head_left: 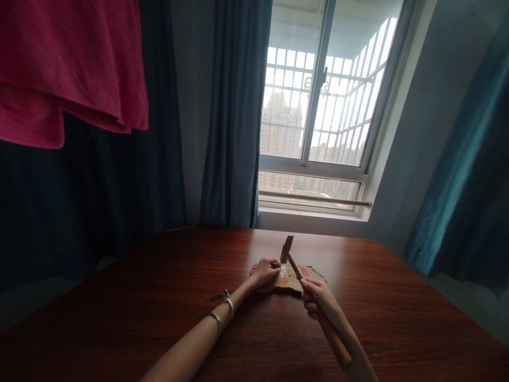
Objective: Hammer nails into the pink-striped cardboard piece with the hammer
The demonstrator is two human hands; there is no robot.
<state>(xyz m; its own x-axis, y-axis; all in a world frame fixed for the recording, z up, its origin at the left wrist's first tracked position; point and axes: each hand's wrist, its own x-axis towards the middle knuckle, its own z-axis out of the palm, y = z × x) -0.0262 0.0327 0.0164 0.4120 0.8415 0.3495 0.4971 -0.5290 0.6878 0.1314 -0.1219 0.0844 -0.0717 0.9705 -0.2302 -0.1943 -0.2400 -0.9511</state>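
Note:
A small flat wooden board [292,279] with a dotted pattern and pink patches lies on the dark wooden table [159,313]. My right hand [318,300] is closed round the long wooden handle of a small hammer [287,249], whose head hangs just above the board. My left hand [265,270] rests on the board's left end, fingers pinched together beside the hammer head; what they pinch is too small to make out. Two bangles sit on my left wrist.
A small metal clip [218,296] lies on the table by my left forearm. A window [318,106] with blue curtains is behind the table. A red cloth [67,63] hangs at the upper left.

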